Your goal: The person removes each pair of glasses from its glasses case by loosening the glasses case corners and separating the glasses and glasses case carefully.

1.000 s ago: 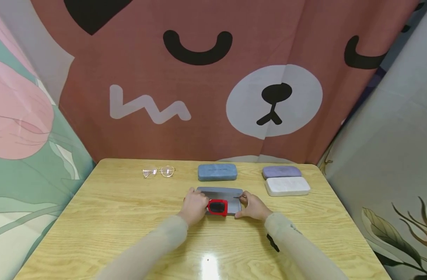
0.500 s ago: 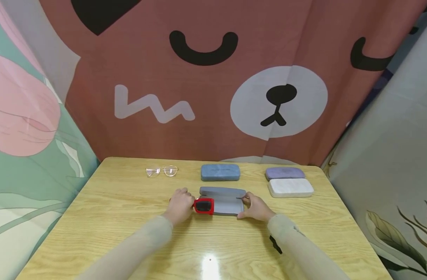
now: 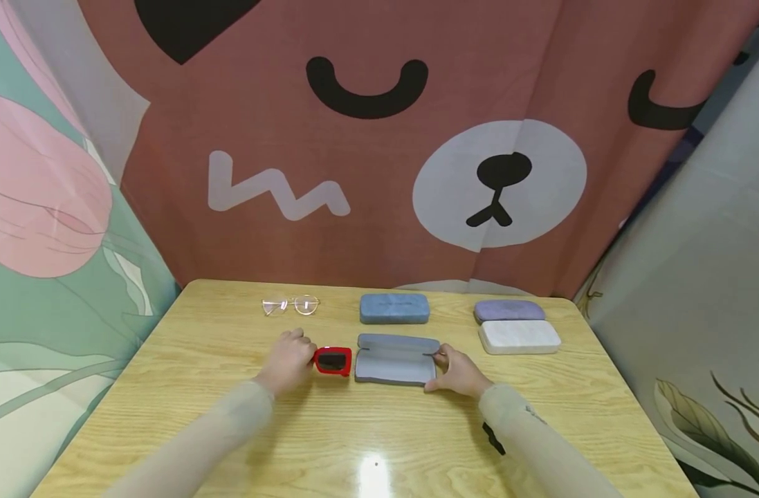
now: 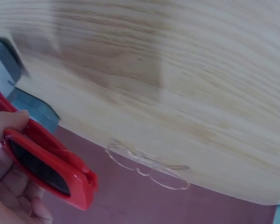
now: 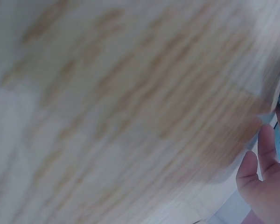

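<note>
Nearby: 3 closed cases [image 3: 394, 308]; eyeglasses [image 3: 304, 304] beyond left hand [image 3: 287, 361].

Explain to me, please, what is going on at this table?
A person's left hand holds a pair of red sunglasses just to the left of an open gray case, while the right hand holds that case by its right end. The sunglasses are outside the case. Behind are clear glasses, a blue case, a purple case and a white case.
</note>
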Tool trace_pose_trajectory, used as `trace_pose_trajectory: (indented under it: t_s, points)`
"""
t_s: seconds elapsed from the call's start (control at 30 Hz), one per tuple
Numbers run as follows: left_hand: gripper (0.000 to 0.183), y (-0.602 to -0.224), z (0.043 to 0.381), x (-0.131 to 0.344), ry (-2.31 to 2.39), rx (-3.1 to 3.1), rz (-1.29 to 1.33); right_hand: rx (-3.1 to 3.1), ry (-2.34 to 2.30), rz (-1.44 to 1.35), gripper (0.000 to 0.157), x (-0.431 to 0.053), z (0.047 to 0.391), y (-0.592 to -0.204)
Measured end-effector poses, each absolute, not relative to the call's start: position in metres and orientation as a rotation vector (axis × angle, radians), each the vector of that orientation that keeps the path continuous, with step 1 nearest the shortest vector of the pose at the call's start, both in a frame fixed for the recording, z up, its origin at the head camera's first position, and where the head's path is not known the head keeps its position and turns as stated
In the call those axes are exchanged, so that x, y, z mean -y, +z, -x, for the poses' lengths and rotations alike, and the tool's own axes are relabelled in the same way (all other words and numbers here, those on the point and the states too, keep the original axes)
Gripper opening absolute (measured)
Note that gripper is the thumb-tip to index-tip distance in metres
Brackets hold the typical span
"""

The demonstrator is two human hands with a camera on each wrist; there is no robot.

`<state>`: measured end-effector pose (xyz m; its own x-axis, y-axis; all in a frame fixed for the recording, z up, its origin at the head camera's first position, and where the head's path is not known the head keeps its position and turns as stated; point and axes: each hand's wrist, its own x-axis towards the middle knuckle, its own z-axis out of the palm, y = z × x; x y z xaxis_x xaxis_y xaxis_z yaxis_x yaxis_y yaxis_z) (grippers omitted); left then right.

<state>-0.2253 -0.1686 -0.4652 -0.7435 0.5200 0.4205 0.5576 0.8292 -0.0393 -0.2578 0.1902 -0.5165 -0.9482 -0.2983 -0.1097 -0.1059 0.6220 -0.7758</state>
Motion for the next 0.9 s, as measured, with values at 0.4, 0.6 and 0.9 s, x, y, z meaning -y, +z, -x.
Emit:
trace_pose_trajectory:
  t_s: [0.4, 0.6, 0.9]
  points:
    - [0.015, -0.475, 0.245, 0.202, -0.100, 2.639, 0.725, -2.621, -1.227, 0.328, 0.076, -0.192, 0.258, -0.516]
    - [0.016, -0.482, 0.255, 0.219, -0.052, 2.629, 0.718, -2.613, -1.233, 0.328, 0.075, -0.191, 0.258, -0.517]
    - [0.018, -0.484, 0.267, 0.231, -0.043, 2.611, 0.723, -2.604, -1.244, 0.314, 0.081, -0.189, 0.256, -0.515]
